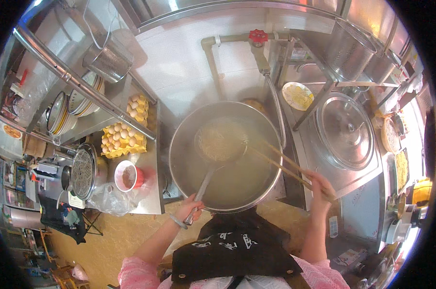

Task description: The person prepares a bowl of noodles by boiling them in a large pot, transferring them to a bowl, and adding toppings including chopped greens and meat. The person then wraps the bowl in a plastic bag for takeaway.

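Before me stands a large round steel pot (pixel 254 195) of cloudy, steaming liquid. My left hand (pixel 189 212) grips the metal handle of a strainer ladle (pixel 204 183) at the pot's near left rim. Pale noodles (pixel 221 142) lie in the ladle's round bowl, around the liquid's surface; steam blurs how deep it sits. Over the right rim, my right hand (pixel 320 183) holds a pair of long wooden chopsticks (pixel 287 167). The two sticks are spread apart, their tips reaching toward the ladle's right edge. Whether the tips touch any noodles cannot be made out.
On the left counter are egg trays (pixel 125 139), a red paper tub (pixel 128 176) and a lidded steel pot (pixel 83 173). A red-handled valve (pixel 258 36) feeds a braided hose (pixel 275 97) behind the pot. At right sit a patterned bowl (pixel 297 95) and a large steel lid (pixel 346 130).
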`<state>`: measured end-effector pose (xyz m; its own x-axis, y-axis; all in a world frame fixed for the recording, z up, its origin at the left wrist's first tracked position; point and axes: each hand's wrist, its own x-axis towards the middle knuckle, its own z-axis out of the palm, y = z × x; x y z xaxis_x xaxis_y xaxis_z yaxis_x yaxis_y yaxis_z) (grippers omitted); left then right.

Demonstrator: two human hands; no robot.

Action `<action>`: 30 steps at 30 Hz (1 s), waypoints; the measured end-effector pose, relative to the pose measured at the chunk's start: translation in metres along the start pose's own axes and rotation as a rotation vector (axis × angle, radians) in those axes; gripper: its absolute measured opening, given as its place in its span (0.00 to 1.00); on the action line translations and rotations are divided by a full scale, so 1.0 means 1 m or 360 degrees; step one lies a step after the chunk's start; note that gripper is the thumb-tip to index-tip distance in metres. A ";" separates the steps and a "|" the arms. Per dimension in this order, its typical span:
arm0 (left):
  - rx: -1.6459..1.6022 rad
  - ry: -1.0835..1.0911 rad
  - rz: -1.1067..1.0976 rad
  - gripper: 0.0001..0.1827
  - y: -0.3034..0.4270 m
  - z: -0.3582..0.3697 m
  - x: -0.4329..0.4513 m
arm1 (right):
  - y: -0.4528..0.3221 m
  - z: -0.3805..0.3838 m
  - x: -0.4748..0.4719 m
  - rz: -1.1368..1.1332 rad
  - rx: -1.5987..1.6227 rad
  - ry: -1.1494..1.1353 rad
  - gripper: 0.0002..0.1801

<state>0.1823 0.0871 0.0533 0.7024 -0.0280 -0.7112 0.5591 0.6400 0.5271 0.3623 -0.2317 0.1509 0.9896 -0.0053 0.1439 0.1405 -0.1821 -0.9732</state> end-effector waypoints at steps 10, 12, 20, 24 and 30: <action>0.0571 0.0149 -0.0233 0.16 0.060 0.004 -0.090 | 0.026 0.008 -0.037 0.0105 -0.0302 -0.0148 0.09; 0.0295 0.0160 -0.0409 0.13 0.076 0.005 -0.091 | 0.054 0.043 -0.034 -0.0210 -0.0273 -0.0125 0.09; -0.0528 0.0034 -0.0530 0.12 0.031 0.016 -0.038 | 0.061 0.076 -0.030 0.0187 0.0115 -0.0554 0.09; -0.0467 -0.0230 -0.0254 0.13 -0.008 0.022 -0.002 | 0.017 0.020 -0.024 0.0304 0.0109 -0.0712 0.08; -0.0339 -0.0280 -0.0094 0.13 -0.030 0.029 0.011 | 0.036 -0.163 -0.048 0.0074 0.0617 0.0544 0.16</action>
<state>0.1858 0.0457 0.0432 0.7475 -0.1906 -0.6363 0.5090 0.7798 0.3643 0.3151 -0.3983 0.1387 0.9374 -0.3374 0.0863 0.1621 0.2035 -0.9656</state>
